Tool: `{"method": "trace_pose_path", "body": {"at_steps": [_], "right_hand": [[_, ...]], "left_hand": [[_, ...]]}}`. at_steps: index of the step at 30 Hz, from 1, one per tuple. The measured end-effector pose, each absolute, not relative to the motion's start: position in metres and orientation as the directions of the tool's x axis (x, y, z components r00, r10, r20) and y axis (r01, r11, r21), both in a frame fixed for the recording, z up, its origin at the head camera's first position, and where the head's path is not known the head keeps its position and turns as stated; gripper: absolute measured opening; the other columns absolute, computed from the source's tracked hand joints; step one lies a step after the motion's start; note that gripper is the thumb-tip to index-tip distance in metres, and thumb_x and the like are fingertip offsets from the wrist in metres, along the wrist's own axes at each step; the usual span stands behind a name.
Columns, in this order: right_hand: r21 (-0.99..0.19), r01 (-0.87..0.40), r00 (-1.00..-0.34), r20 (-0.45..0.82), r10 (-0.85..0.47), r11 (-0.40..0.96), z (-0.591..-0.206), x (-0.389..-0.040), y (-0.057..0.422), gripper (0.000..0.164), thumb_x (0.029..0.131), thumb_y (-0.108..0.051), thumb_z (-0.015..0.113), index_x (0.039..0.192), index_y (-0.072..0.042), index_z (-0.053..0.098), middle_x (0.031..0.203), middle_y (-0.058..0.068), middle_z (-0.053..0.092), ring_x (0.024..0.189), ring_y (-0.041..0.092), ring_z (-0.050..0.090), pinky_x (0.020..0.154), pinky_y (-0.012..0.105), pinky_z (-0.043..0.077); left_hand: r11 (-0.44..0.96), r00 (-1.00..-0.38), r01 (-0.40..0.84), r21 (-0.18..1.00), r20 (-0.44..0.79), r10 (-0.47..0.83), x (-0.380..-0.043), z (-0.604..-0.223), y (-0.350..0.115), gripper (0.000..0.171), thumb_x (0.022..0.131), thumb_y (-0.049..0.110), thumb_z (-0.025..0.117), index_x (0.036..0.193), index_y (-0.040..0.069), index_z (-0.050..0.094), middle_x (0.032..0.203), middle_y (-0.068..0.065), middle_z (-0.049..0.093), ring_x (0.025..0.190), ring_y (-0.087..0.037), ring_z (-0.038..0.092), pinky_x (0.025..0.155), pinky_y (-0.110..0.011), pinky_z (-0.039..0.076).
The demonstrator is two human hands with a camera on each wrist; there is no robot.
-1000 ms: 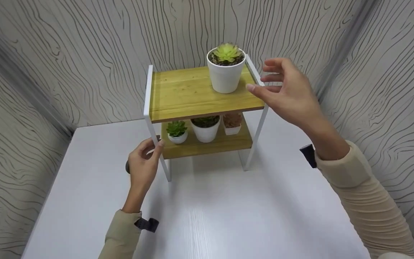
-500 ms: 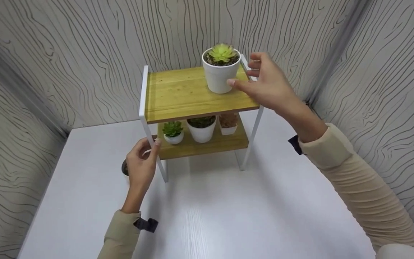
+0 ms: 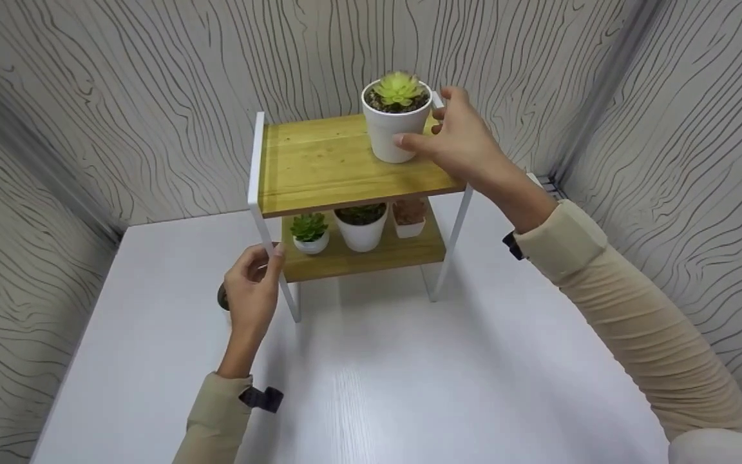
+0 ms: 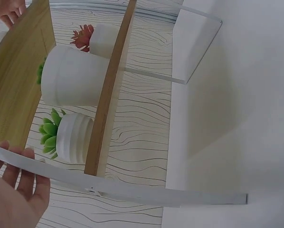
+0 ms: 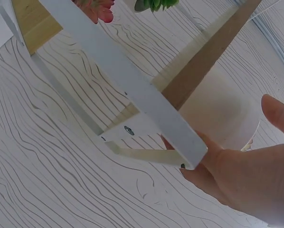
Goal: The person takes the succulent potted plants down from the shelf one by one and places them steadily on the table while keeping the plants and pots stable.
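In the head view, a white pot with a pale green succulent [image 3: 399, 129] stands upright on the top board of a two-tier wooden shelf [image 3: 313, 161] with white side frames. My right hand [image 3: 464, 142] is around its right side, thumb before the pot and fingers partly hidden by the pot and frame. The right wrist view shows the thumb [image 5: 277, 114] apart from the pot [image 5: 222, 109]; whether the fingers touch it cannot be told. My left hand [image 3: 252, 287] holds the shelf's left white leg [image 3: 265, 233], thumb in front. Its fingers [image 4: 25, 183] curl behind that bar.
On the lower board sit a small green succulent [image 3: 310, 233], a larger white pot [image 3: 362, 233] and a reddish plant in a white pot [image 3: 409, 219]. Another dark-topped pot [image 3: 222, 296] is partly hidden behind my left hand. Wood-patterned walls [image 3: 171, 103] surround the white table [image 3: 371, 386].
My right hand has moved left to the succulent pot, from beyond the shelf's right rail to around the pot's side. My left hand stays on the leg. The view has shifted slightly.
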State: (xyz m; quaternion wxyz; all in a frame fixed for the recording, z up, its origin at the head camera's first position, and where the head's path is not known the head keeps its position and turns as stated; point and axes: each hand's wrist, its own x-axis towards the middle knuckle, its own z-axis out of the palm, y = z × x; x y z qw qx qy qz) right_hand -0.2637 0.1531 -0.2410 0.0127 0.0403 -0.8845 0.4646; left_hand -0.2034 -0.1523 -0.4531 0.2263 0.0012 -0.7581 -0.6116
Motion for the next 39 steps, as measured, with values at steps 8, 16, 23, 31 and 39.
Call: {"method": "trace_pose_path", "body": {"at_steps": [8,16,23,31,39], "right_hand": [[-0.827,-0.075,-0.997,0.062,-0.042,0.558,-0.24,-0.273,0.154,0.112,0.088,-0.035,0.086,0.167,-0.009,0.012,0.168,0.021,0.036,0.155,0.033,0.039,0.13,0.048,0.033],[-0.82,-0.015,-1.0,0.002,-0.023,0.572,-0.235,-0.285,0.152,0.118,0.083,-0.04,0.09,0.168,-0.013,0.012,0.171,0.015,0.033,0.159,0.029,0.034,0.133,0.044,0.027],[-0.811,-0.038,-0.998,0.008,-0.054,0.584,-0.237,-0.29,0.151,0.119,0.076,-0.043,0.095,0.165,-0.012,0.022,0.164,0.012,0.042,0.155,0.027,0.04,0.132,0.043,0.029],[-0.832,-0.069,-0.997,0.045,-0.057,0.551,-0.234,-0.294,0.143,0.107,0.078,-0.033,0.095,0.159,-0.008,0.03,0.158,0.011,0.048,0.149,0.024,0.047,0.13,0.037,0.033],[-0.828,-0.058,-0.998,0.034,-0.053,0.557,-0.232,-0.295,0.138,0.105,0.08,-0.031,0.094,0.16,-0.01,0.03,0.158,0.009,0.047,0.148,0.021,0.048,0.127,0.035,0.039]], "left_hand": [[0.272,-0.9,0.258,0.927,0.333,-0.281,-0.203,-0.452,-0.154,0.025,0.104,0.029,0.068,0.106,0.005,0.075,0.099,-0.005,0.074,0.098,-0.013,0.074,0.091,-0.016,0.057],[0.269,-0.899,0.236,0.934,0.315,-0.305,-0.204,-0.452,-0.157,0.029,0.106,0.031,0.065,0.11,0.006,0.079,0.103,-0.013,0.078,0.098,-0.005,0.073,0.092,-0.014,0.056],[0.264,-0.887,0.24,0.934,0.321,-0.331,-0.207,-0.452,-0.158,0.033,0.107,0.031,0.064,0.104,0.003,0.081,0.101,-0.016,0.079,0.093,-0.006,0.073,0.085,-0.016,0.059],[0.239,-0.892,0.193,0.952,0.272,-0.362,-0.21,-0.451,-0.158,0.041,0.107,0.036,0.063,0.1,0.0,0.081,0.103,-0.015,0.08,0.093,-0.005,0.073,0.083,-0.018,0.061],[0.203,-0.909,0.161,0.966,0.225,-0.35,-0.21,-0.448,-0.158,0.045,0.105,0.041,0.063,0.099,0.001,0.081,0.106,-0.014,0.08,0.095,-0.005,0.074,0.085,-0.019,0.062]]}}
